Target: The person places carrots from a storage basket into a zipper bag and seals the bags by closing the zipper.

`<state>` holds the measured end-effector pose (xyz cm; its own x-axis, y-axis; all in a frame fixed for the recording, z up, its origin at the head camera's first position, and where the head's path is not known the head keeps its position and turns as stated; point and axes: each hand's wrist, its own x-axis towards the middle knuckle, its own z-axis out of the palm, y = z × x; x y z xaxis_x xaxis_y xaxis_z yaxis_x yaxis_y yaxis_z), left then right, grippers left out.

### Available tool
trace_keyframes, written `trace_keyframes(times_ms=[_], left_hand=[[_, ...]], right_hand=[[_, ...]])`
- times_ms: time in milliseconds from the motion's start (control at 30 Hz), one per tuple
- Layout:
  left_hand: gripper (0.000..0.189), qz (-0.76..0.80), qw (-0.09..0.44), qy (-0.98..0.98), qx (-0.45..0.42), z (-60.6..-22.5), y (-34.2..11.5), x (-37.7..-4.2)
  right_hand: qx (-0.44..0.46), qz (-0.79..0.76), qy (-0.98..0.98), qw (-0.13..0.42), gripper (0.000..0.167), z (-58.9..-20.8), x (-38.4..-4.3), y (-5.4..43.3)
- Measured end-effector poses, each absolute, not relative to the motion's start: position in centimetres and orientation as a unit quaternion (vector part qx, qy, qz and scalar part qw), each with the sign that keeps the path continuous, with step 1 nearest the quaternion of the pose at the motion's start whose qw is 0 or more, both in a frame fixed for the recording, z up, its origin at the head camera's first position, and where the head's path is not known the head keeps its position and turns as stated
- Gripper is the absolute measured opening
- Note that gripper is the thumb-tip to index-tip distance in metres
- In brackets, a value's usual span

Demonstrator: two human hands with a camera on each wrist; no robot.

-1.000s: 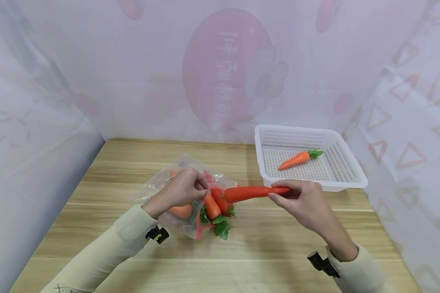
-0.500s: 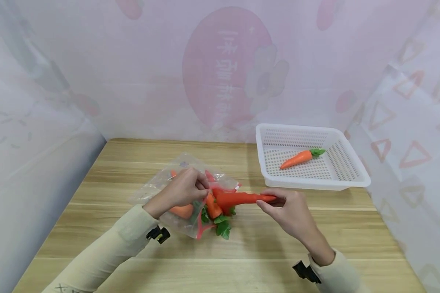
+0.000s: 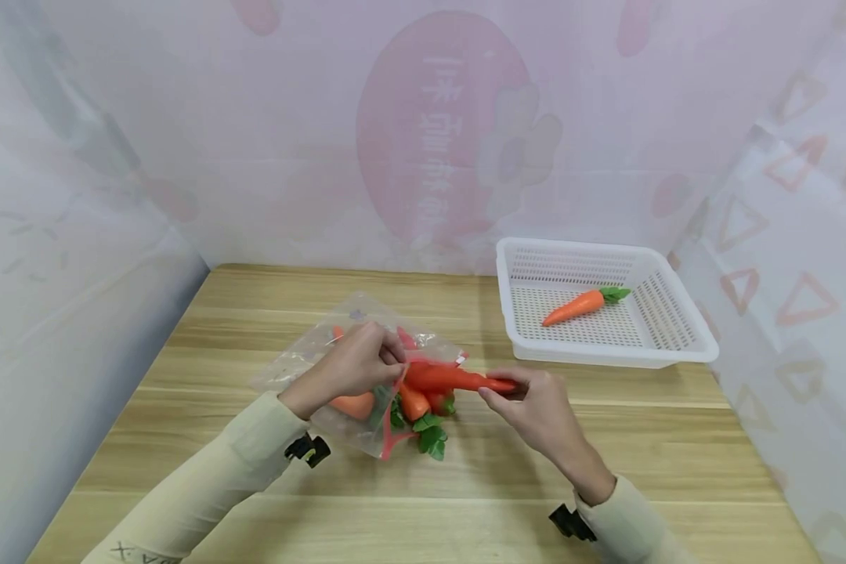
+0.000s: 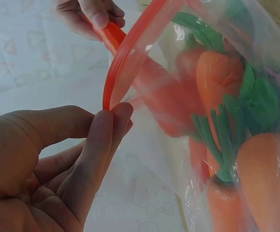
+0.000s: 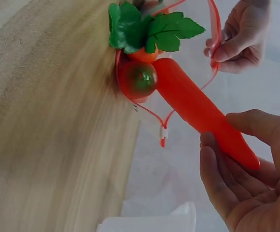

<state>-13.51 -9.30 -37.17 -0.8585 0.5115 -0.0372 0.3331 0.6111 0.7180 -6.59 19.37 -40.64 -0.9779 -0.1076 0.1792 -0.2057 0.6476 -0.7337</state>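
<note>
Bag (image 3: 313, 356) was pinched at its edge by left hand (image 3: 356, 360), likely to hold it open. Right hand (image 3: 539, 407) gripped red vegetable (image 3: 458, 379) by its tip, apparently to aim its thick end, at the mouth, inward.

The left wrist view cuts off the clear bag (image 4: 137, 47), whose film blurs one end of the red vegetable (image 5: 202, 112)
</note>
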Motion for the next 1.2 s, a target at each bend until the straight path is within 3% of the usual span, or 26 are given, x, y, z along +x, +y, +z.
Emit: trace_keyframes(times_ms=[300, 800, 1200], left_hand=[[0.009, 0.368, 0.126, 0.893, 0.228, -37.2, -9.4, -13.5], [0.007, 0.372, 0.121, 0.889, 0.238, -37.1, -9.4, -13.4], [0.007, 0.371, 0.130, 0.891, 0.229, -37.1, -9.2, -13.6]], right_hand=[[0.096, 0.381, -0.919, 0.017, 0.013, -41.9, -7.3, 17.8], [0.122, 0.404, -0.906, -0.030, 0.016, -43.6, -8.2, 15.1], [0.139, 0.367, -0.920, -0.023, 0.019, -43.7, -8.8, 13.6]])
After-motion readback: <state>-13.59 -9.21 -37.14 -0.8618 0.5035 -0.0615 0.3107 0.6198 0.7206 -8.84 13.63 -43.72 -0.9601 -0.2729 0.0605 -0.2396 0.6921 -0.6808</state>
